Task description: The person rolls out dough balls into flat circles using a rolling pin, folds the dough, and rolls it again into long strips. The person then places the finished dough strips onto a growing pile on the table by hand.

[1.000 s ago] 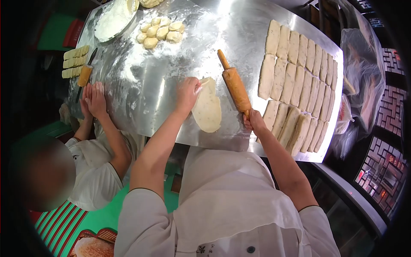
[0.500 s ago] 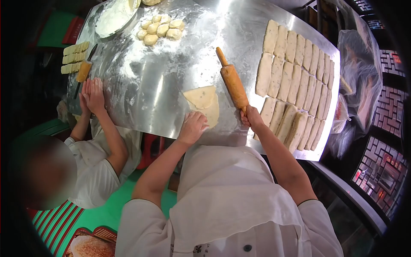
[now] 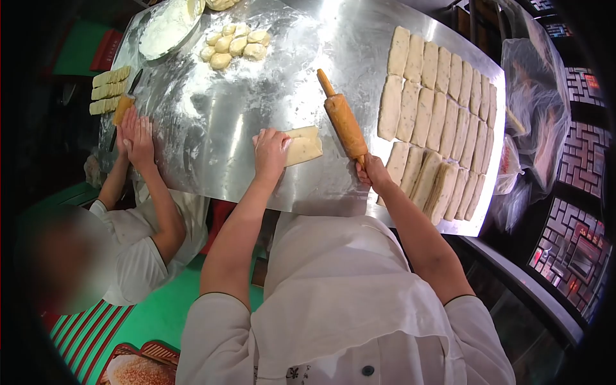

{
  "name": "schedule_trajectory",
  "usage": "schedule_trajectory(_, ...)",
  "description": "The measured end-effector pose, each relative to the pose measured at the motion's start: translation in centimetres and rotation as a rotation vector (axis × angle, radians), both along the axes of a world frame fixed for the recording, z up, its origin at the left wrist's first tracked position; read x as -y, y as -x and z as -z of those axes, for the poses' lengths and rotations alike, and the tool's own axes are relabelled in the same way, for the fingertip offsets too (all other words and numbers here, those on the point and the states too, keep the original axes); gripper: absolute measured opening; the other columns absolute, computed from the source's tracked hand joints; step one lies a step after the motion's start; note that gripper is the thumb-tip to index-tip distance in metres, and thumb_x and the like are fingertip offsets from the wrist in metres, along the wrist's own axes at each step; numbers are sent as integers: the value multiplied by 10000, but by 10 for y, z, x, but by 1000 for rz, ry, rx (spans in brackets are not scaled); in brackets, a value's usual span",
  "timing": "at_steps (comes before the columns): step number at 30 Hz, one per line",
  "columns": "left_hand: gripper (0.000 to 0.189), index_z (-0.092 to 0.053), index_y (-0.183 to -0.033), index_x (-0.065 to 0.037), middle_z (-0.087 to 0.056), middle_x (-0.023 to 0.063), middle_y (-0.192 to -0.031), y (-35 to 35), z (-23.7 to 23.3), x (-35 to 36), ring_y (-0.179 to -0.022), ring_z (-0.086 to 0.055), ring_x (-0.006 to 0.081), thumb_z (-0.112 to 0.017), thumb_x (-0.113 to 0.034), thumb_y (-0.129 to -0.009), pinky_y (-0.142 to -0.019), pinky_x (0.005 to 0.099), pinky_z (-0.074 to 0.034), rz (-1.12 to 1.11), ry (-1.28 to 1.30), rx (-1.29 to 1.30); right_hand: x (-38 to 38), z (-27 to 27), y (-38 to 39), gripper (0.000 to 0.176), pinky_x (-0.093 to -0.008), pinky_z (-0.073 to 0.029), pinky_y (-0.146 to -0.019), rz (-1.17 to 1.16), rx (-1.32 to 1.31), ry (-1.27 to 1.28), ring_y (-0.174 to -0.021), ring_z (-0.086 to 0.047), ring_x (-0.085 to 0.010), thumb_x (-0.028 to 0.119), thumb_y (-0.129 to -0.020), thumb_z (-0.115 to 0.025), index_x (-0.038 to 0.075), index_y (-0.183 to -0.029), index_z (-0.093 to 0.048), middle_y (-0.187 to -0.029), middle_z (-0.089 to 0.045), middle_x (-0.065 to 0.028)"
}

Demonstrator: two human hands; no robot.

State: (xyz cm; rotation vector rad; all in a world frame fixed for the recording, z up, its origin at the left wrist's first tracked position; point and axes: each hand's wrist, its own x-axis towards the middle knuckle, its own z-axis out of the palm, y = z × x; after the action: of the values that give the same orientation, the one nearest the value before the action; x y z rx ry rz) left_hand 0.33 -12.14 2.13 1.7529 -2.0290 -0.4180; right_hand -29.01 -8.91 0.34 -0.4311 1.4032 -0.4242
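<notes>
A folded sheet of dough (image 3: 304,147) lies flat on the metal table, its upper and lower parts turned in toward the middle. My left hand (image 3: 271,151) is closed at its left end, with curled fingers gripping the edge. To the right of the dough, my right hand (image 3: 373,174) is wrapped round the lower handle of a wooden rolling pin (image 3: 346,126). The pin rests aslant on the table, apart from the dough.
Rows of speckled dough strips (image 3: 425,115) cover the right side. Several dough balls (image 3: 236,45) sit at the back beside a bowl of flour (image 3: 165,29). At left a co-worker's hands (image 3: 136,136) press near another rolling pin (image 3: 123,108) and cut dough strips (image 3: 109,90).
My left hand has moved up and left to the dough's left end. The lower part of the dough is now folded up. The right hand keeps hold of the rolling pin.
</notes>
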Motion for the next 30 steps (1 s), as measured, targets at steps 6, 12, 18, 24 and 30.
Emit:
schedule_trajectory(6, 328, -623, -1095, -70, -572, 100, -1099, 25, -2, -45, -1035, -553, 309, -727, -113, -788, -923, 449, -436, 147, 58, -134, 0, -3, -1, 500, -302, -275, -404, -7, -15, 0, -406, -319, -127, 460, -1010, -325, 102, -698, -481, -519, -385, 3)
schedule_trajectory(12, 491, -539, -1225, -14, -528, 120, -1192, 40, -16, -62, -1123, -517, 318, -731, -121, -786, -959, 446, -435, 269, -135, 44, -1, 1, 0, 498, -301, -270, -406, 2, -10, -13, -406, -314, -126, 456, -1010, -323, 99, -700, -479, -522, -386, 2)
schedule_trajectory(18, 480, -578, -1213, -65, -537, 113, -1142, 39, -6, -44, -1107, -512, 339, -742, -91, -762, -964, 450, -429, 221, -191, -89, -1, 0, -1, 500, -295, -253, -398, 13, 1, -18, -402, -305, -120, 459, -1013, -325, 101, -698, -477, -520, -383, 4)
schedule_trajectory(24, 382, -617, -1089, -86, -544, 91, -1098, 19, -9, 21, -1062, -534, 314, -764, -71, -737, -926, 437, -455, 126, -41, 38, 0, -3, -2, 499, -295, -247, -399, 10, -7, -23, -403, -292, -123, 460, -1013, -324, 105, -695, -473, -518, -377, 3)
schedule_trajectory(30, 290, -568, -983, -58, -530, 104, -1042, 12, -18, 20, -1044, -539, 343, -741, -49, -750, -924, 436, -465, 278, -306, -3, 1, 0, 0, 530, -299, -224, -384, 22, 20, -27, -395, -289, -119, 477, -1034, -299, 110, -696, -477, -516, -385, 7)
